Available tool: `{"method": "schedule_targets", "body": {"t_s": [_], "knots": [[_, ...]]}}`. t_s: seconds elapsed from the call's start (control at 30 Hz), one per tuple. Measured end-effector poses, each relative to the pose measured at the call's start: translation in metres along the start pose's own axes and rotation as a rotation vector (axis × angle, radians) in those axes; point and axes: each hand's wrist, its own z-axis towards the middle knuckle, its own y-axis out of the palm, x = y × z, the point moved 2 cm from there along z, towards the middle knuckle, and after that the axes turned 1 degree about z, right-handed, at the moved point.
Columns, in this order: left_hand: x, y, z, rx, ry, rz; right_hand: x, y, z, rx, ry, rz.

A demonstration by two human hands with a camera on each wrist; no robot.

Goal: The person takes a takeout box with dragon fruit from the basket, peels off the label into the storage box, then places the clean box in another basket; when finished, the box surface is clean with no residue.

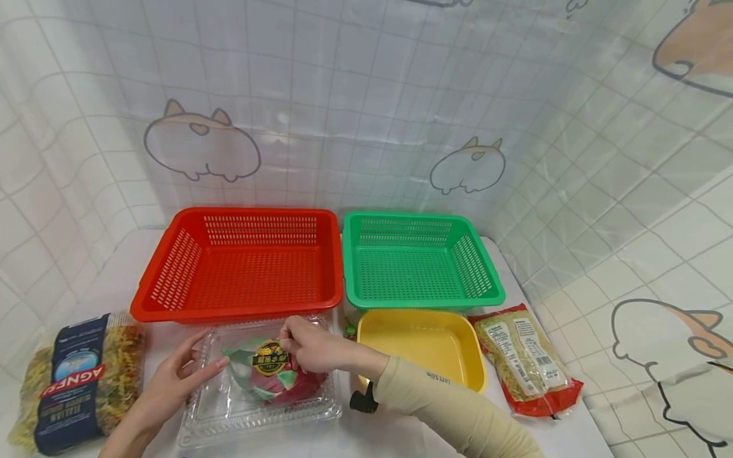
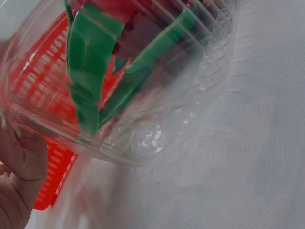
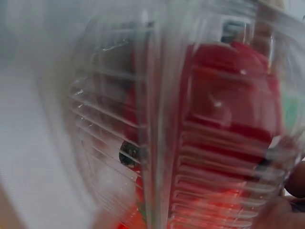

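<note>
A clear plastic clamshell container lies at the front in the head view, with a red dragon fruit with green scales inside. A round black and gold label shows on its lid. My left hand grips the container's left side, thumb on top and fingers along the far left edge. My right hand rests on the lid beside the label, fingers curled in. In the right wrist view, the red fruit shows through the ribbed plastic wall; that hand's fingertips are mostly hidden.
A red basket and a green basket stand at the back. Right of the container is a yellow basin, partly behind my right forearm. Bagged pasta lies far left, and a red-edged noodle packet far right.
</note>
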Motion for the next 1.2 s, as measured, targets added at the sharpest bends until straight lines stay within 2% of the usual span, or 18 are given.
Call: {"method": "schedule_targets", "body": {"t_s": [0.23,0.3,0.5,0.6,0.77,1.0,1.2], "knots": [[0.002,0.000,0.001,-0.019,-0.062,0.019,0.006,-0.005,-0.007,0.010,0.015,0.293],[0.003,0.000,0.002,-0.025,-0.058,0.028,0.007,-0.010,-0.012,0.019,0.023,0.343],[0.005,-0.001,0.006,-0.021,-0.036,0.051,0.007,-0.037,-0.029,0.111,-0.050,0.301],[0.004,-0.003,0.004,-0.021,-0.043,0.059,0.013,-0.053,-0.037,0.151,-0.078,0.321],[0.002,-0.004,0.002,-0.021,-0.054,0.056,0.031,-0.071,-0.050,0.185,-0.053,0.344],[0.001,-0.004,0.000,-0.032,-0.065,0.022,0.057,-0.088,-0.066,0.291,-0.036,0.330],[0.002,-0.003,-0.002,-0.028,-0.058,0.016,0.077,-0.094,-0.078,0.291,-0.020,0.297]]}}
